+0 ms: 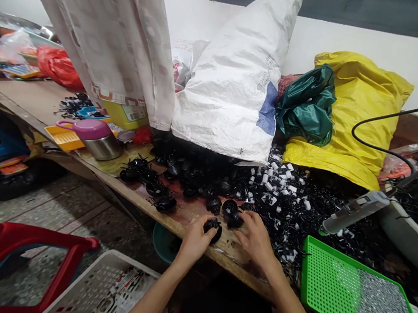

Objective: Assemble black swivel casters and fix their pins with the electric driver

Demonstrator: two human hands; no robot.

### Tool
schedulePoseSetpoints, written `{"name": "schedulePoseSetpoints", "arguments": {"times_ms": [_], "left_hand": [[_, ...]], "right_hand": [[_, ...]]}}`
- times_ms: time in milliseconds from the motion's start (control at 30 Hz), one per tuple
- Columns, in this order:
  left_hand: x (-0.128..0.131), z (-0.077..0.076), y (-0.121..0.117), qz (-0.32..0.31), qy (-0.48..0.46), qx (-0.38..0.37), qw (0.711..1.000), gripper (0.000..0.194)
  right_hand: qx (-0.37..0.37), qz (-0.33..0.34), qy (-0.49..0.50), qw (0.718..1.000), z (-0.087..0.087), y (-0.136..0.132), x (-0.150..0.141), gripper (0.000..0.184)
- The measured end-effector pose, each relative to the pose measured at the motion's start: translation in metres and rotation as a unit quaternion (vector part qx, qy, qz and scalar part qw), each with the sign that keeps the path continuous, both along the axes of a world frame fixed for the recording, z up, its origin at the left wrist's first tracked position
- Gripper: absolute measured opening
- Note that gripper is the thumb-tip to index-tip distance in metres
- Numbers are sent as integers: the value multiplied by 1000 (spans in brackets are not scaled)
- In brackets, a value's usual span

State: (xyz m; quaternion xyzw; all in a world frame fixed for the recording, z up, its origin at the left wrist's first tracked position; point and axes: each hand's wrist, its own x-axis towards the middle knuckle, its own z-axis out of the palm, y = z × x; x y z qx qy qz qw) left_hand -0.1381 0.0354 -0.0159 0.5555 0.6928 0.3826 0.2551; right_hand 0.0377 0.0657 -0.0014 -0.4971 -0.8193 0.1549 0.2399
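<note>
My left hand (195, 240) is closed around a round black plastic part (212, 226) at the front edge of the wooden table (40, 100). My right hand (255, 239) rests just right of it, fingers curled on a second black part (234, 222). Several more round black parts (159, 186) lie scattered ahead of both hands. Further right spreads a heap of small black and white pieces (284, 191).
A white woven sack (236, 84), green bag (306, 105) and yellow bag (355, 108) lean against the wall. A green perforated tray (331, 278) holds small metal bits at the right. A grey tool (355, 209), pink-lidded pot (95, 137), red stool (16, 265) and white basket (101, 290) are nearby.
</note>
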Motion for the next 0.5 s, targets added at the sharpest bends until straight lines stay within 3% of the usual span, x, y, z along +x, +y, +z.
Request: {"name": "schedulePoseSetpoints", "arguments": {"times_ms": [133, 300, 433, 500], "left_hand": [[-7, 0, 5, 25, 72, -15, 997, 23], [-12, -2, 6, 45, 104, -12, 994, 38], [2, -2, -5, 116, 192, 116, 968, 36], [12, 1, -11, 80, 244, 181, 949, 30]], "right_hand": [[-2, 3, -44, 999, -7, 8, -22, 41], [-16, 20, -59, 998, -7, 6, -11, 35], [-29, -3, -43, 999, 6, 11, 6, 38], [-41, -3, -38, 998, 11, 12, 13, 35]]}}
